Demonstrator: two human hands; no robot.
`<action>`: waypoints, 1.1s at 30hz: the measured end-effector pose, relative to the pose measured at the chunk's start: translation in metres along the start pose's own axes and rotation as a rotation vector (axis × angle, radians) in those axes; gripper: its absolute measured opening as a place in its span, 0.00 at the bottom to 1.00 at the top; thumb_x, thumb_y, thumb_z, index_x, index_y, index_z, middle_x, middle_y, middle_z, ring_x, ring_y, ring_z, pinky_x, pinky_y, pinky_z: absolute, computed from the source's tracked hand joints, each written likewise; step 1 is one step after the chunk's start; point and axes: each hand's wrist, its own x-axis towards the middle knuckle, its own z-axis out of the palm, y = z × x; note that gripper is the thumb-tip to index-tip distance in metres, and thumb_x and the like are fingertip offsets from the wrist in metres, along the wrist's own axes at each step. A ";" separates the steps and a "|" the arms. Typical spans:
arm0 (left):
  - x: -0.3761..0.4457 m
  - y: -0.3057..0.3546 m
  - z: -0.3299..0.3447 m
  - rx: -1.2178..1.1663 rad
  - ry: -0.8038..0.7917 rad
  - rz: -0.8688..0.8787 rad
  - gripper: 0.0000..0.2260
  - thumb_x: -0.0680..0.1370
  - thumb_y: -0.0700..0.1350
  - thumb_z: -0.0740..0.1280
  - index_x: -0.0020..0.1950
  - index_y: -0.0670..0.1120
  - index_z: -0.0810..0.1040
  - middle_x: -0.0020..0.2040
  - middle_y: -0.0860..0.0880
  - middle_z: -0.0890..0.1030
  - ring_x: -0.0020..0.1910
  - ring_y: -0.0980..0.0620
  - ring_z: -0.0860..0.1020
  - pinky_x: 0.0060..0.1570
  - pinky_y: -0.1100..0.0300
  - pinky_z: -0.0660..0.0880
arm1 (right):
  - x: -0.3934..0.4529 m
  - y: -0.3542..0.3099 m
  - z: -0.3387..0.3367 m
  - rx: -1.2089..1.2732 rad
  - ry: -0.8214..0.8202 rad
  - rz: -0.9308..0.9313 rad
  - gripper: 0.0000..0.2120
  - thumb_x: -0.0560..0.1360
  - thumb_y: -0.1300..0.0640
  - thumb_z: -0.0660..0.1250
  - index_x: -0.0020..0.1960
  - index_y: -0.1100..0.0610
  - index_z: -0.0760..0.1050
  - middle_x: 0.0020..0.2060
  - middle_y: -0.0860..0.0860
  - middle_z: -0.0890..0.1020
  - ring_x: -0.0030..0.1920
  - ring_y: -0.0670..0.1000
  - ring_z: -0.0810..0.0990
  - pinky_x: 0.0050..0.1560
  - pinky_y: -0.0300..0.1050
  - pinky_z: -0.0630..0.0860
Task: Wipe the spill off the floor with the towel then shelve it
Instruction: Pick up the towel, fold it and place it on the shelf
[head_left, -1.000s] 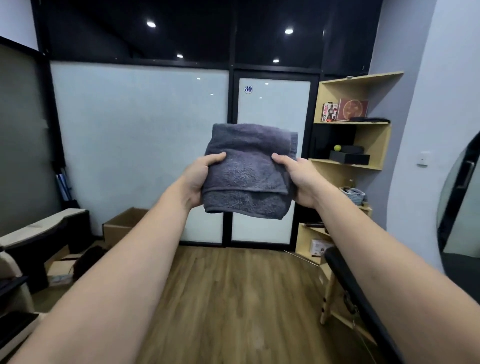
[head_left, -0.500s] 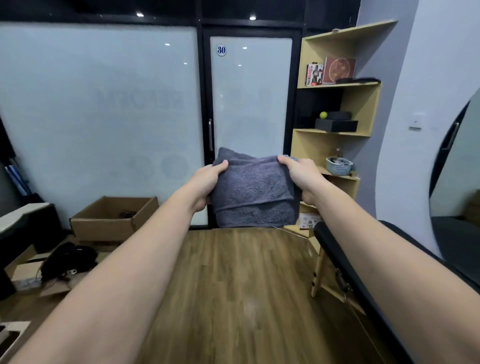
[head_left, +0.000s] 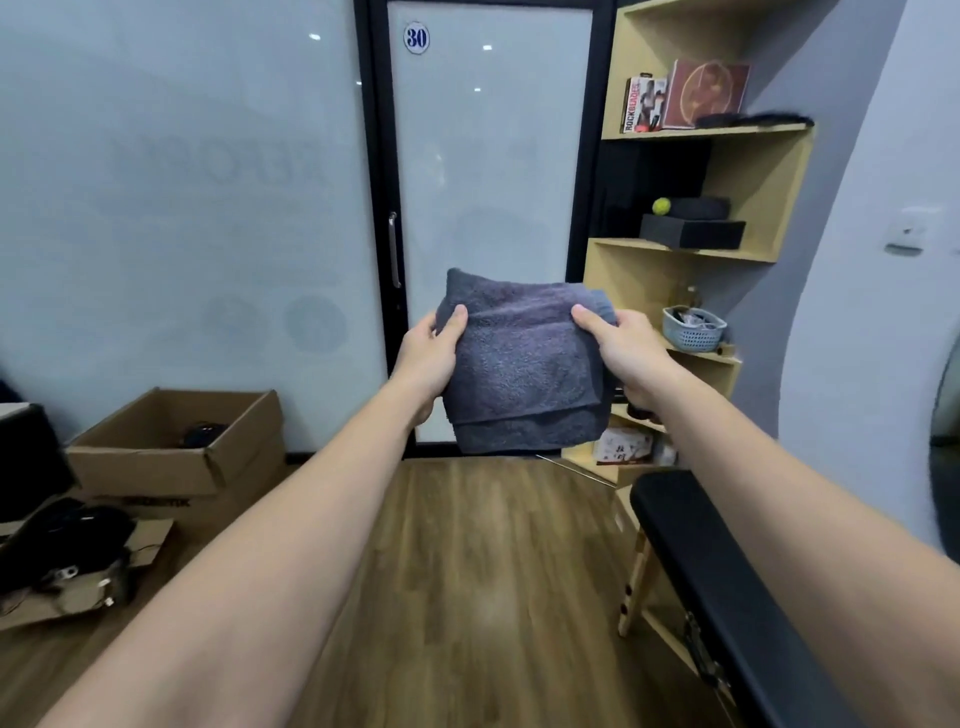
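The folded dark grey terry towel now sits lower and nearer the tiered wooden corner shelf than a moment earlier. Both hands, left hand and right hand, clasp its sides, thumbs on top, above the wood-plank floor.

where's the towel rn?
Head view, centre: the folded grey towel is held up in the air between the left hand and right hand, in front of the frosted glass door, just left of the wooden shelf unit.
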 end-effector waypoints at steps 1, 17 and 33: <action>0.014 -0.003 0.001 0.012 -0.005 0.008 0.13 0.83 0.54 0.65 0.62 0.49 0.80 0.57 0.54 0.85 0.56 0.56 0.83 0.54 0.58 0.79 | 0.013 0.005 0.001 0.005 -0.005 -0.003 0.09 0.81 0.48 0.66 0.46 0.52 0.78 0.43 0.46 0.83 0.43 0.44 0.82 0.36 0.37 0.74; 0.313 -0.097 0.014 -0.025 -0.158 -0.037 0.09 0.83 0.53 0.64 0.60 0.52 0.80 0.57 0.54 0.85 0.55 0.55 0.83 0.56 0.57 0.78 | 0.281 0.088 0.039 -0.016 -0.048 0.067 0.06 0.82 0.54 0.64 0.56 0.52 0.79 0.53 0.50 0.86 0.53 0.51 0.85 0.47 0.46 0.78; 0.554 -0.207 0.131 0.148 -0.679 -0.217 0.23 0.79 0.51 0.71 0.70 0.64 0.65 0.65 0.58 0.79 0.62 0.53 0.80 0.54 0.42 0.81 | 0.539 0.220 -0.034 -0.088 0.154 0.098 0.09 0.83 0.54 0.61 0.59 0.44 0.77 0.58 0.49 0.84 0.58 0.54 0.83 0.65 0.60 0.76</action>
